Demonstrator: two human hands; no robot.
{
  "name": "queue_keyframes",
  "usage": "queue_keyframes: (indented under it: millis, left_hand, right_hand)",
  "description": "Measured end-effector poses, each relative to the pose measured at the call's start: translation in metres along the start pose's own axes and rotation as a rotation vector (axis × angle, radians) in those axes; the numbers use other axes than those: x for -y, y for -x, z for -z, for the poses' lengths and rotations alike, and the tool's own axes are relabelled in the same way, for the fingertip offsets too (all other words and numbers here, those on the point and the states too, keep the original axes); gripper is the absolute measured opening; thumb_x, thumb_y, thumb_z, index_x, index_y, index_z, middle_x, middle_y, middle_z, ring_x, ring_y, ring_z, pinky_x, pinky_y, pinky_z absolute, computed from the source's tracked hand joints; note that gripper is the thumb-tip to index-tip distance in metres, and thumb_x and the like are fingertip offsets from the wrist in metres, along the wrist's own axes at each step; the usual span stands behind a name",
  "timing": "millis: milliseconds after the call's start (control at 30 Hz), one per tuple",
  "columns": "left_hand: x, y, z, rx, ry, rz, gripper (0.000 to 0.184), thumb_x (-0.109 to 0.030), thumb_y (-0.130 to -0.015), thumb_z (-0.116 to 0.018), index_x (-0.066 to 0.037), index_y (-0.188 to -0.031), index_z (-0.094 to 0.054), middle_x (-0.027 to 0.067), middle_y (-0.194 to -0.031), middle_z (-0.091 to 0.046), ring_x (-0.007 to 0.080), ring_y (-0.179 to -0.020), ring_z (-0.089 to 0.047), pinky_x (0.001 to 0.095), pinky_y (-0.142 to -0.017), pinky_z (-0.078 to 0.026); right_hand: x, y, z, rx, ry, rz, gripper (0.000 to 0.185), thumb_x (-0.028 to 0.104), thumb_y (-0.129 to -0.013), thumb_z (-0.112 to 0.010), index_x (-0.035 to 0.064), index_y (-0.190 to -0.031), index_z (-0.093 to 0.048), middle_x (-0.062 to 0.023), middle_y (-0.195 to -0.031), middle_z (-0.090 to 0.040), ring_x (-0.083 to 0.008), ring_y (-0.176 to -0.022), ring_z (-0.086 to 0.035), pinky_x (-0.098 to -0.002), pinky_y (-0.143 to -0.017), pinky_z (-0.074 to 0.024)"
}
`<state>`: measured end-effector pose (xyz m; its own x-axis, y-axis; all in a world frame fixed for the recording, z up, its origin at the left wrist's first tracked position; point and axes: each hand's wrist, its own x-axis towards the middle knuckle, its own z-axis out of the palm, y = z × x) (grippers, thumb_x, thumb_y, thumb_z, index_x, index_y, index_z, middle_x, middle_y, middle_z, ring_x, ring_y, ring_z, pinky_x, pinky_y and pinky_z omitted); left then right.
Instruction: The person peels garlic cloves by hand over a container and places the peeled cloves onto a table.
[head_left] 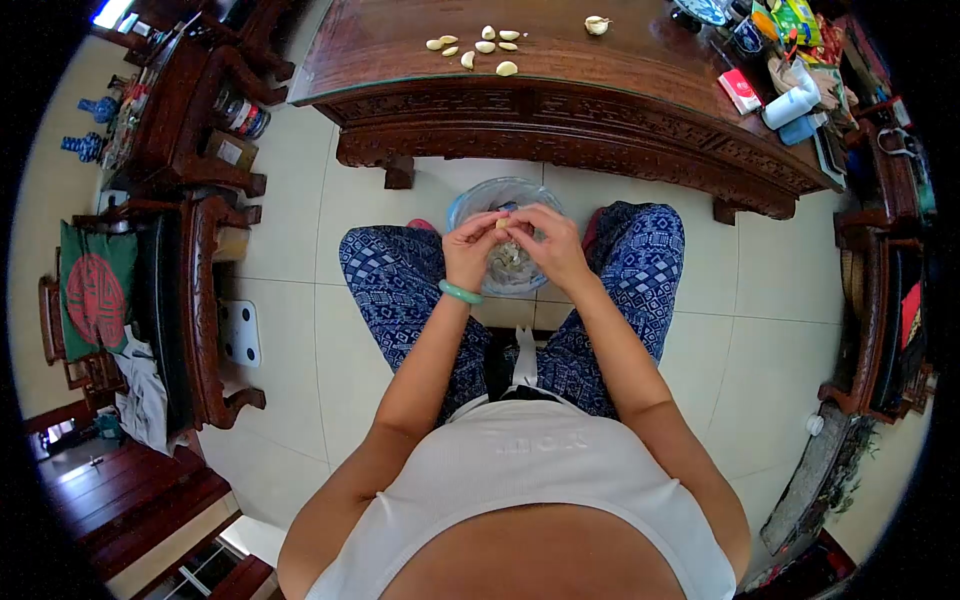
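Between my knees, my left hand (pixel 468 248) and my right hand (pixel 548 243) meet with fingertips pinched on a small pale garlic clove (pixel 502 224). Fingers cover part of the clove. Directly beneath them stands a bin with a clear plastic liner (pixel 470 205), and pale scraps like garlic skins (pixel 512 268) lie inside it. On the dark wooden table ahead, several loose garlic cloves (pixel 485 47) are scattered near the front edge. A garlic bulb (pixel 597 25) sits apart to their right.
The carved table's front edge (pixel 560 85) runs across ahead of me. At its right end are a white bottle (pixel 790 108), a red-and-white box (pixel 740 90) and colourful packets (pixel 797 22). A white scale (pixel 240 332) rests on the floor at left, beside a carved wooden seat (pixel 205 330).
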<state>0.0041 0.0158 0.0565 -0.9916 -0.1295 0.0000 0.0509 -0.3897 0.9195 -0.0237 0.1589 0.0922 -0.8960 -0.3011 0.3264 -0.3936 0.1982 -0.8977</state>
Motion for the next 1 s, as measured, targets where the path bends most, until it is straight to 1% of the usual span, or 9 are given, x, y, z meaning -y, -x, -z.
queue_keyframes:
  millis: [100,267,367,433,567,667,767,833,1000]
  left_hand:
    - [-0.005,-0.002,-0.001,0.021,-0.039,-0.013,0.023,0.005,-0.076,-0.061,0.005,-0.099,-0.061,0.0095,-0.096,-0.062,0.0157,-0.084,-0.060,0.0274,-0.075,-0.052]
    - [-0.005,-0.003,0.001,0.050,-0.099,-0.046,0.021,0.006,-0.075,-0.062,0.006,-0.096,-0.062,0.0088,-0.094,-0.062,0.0156,-0.084,-0.060,0.0270,-0.074,-0.052]
    - [-0.001,-0.002,0.003,0.042,-0.057,0.023,0.021,0.006,-0.076,-0.061,0.005,-0.097,-0.061,0.0091,-0.095,-0.061,0.0155,-0.085,-0.060,0.0268,-0.074,-0.052]
    - [0.001,-0.001,0.002,-0.011,0.056,0.117,0.022,0.007,-0.077,-0.059,0.004,-0.099,-0.060,0.0099,-0.095,-0.061,0.0156,-0.085,-0.060,0.0270,-0.074,-0.052]
    - [0.005,0.001,-0.002,-0.055,0.124,0.120,0.020,0.006,-0.079,-0.057,0.003,-0.099,-0.057,0.0115,-0.095,-0.061,0.0163,-0.084,-0.060,0.0276,-0.075,-0.052]
    - [0.004,0.002,-0.003,-0.080,0.197,0.129,0.015,0.006,-0.078,-0.057,0.001,-0.092,-0.057,0.0090,-0.094,-0.061,0.0144,-0.085,-0.060,0.0251,-0.074,-0.051]
    - [0.001,0.002,-0.005,-0.114,0.211,0.172,0.011,0.003,-0.081,-0.056,0.000,-0.091,-0.056,0.0094,-0.094,-0.061,0.0149,-0.085,-0.059,0.0254,-0.074,-0.051]
    - [-0.002,0.003,-0.009,-0.115,0.336,0.160,0.009,-0.002,-0.083,-0.055,0.000,-0.093,-0.055,0.0095,-0.093,-0.061,0.0157,-0.084,-0.060,0.0256,-0.073,-0.051]
    - [0.000,0.001,-0.005,-0.128,0.420,0.216,0.009,-0.007,-0.086,-0.054,-0.001,-0.093,-0.054,0.0100,-0.090,-0.061,0.0164,-0.079,-0.061,0.0251,-0.070,-0.052]
  right_hand:
    - [0.001,0.002,-0.001,-0.040,-0.027,0.039,0.010,0.007,-0.076,-0.062,0.0026,-0.085,-0.061,-0.0072,-0.079,-0.060,-0.0167,-0.062,-0.057,-0.0270,-0.056,-0.0450]
    - [-0.001,0.002,0.001,0.046,-0.036,-0.033,0.010,0.005,-0.076,-0.061,0.0014,-0.085,-0.058,-0.0075,-0.081,-0.057,-0.0169,-0.064,-0.056,-0.0265,-0.057,-0.0444]
    - [0.000,0.000,0.001,0.078,-0.024,-0.068,0.011,0.006,-0.078,-0.060,0.0013,-0.086,-0.056,-0.0078,-0.079,-0.055,-0.0173,-0.063,-0.054,-0.0268,-0.058,-0.0442]
    - [0.001,0.000,0.000,0.087,-0.024,-0.062,0.011,0.007,-0.078,-0.059,0.0014,-0.086,-0.055,-0.0079,-0.078,-0.054,-0.0174,-0.063,-0.053,-0.0270,-0.058,-0.0439]
    - [0.001,0.001,-0.002,0.067,-0.034,-0.038,0.010,0.007,-0.079,-0.058,0.0015,-0.087,-0.053,-0.0077,-0.078,-0.052,-0.0175,-0.065,-0.052,-0.0274,-0.058,-0.0431]
    - [0.002,0.001,-0.001,0.076,-0.040,-0.057,0.010,0.007,-0.080,-0.058,0.0015,-0.086,-0.052,-0.0079,-0.078,-0.051,-0.0177,-0.067,-0.052,-0.0277,-0.058,-0.0428]
    - [0.001,0.001,-0.001,0.072,-0.033,-0.071,0.009,0.006,-0.080,-0.057,0.0015,-0.086,-0.052,-0.0080,-0.079,-0.051,-0.0179,-0.069,-0.053,-0.0278,-0.060,-0.0436]
    - [0.002,0.001,-0.002,0.060,-0.038,-0.080,0.010,0.006,-0.079,-0.057,0.0013,-0.086,-0.052,-0.0081,-0.080,-0.051,-0.0178,-0.070,-0.053,-0.0277,-0.061,-0.0440]
    - [-0.009,0.001,-0.009,-0.017,-0.155,-0.070,0.012,0.006,-0.079,-0.057,-0.0001,-0.087,-0.052,-0.0075,-0.083,-0.053,-0.0172,-0.072,-0.055,-0.0270,-0.065,-0.0452]
